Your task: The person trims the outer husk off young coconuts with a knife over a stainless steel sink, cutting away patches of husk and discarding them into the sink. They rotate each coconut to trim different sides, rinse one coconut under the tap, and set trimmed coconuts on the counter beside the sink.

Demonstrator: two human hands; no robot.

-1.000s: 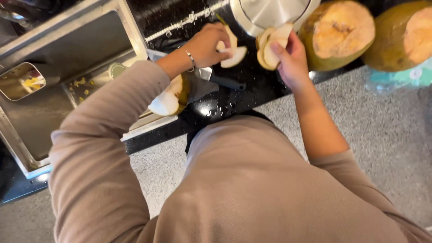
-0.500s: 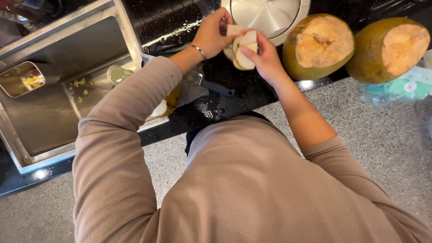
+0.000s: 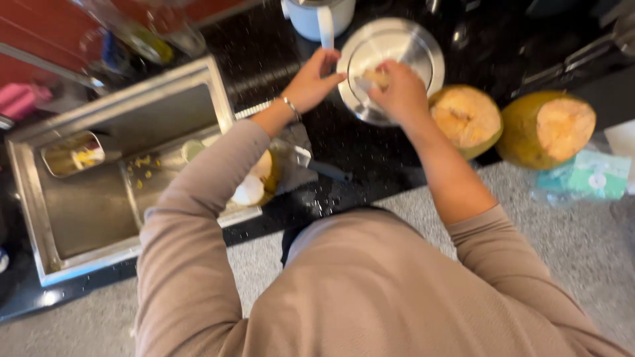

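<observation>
My right hand [image 3: 397, 92] is over a round steel plate [image 3: 417, 49] on the black counter, its fingers closed on pale pieces of coconut flesh [image 3: 376, 78]. My left hand [image 3: 314, 80] hovers at the plate's left rim with fingers apart, holding nothing that I can see. Two green coconuts with their tops cut away, one near [image 3: 466, 119] and one farther right [image 3: 546, 129], stand just right of the plate. A split coconut piece [image 3: 258, 185] lies by the sink edge, partly hidden by my left sleeve.
A steel sink [image 3: 86, 198] with a small steel container [image 3: 73, 153] and scraps fills the left. A knife handle [image 3: 327, 170] lies on the counter below the plate. A white mug [image 3: 317, 16] stands behind it. A teal packet [image 3: 585, 178] lies at the right.
Both hands have moved up and over the steel plate, carrying the coconut pieces there. The left hand has let go of its piece and opened.
</observation>
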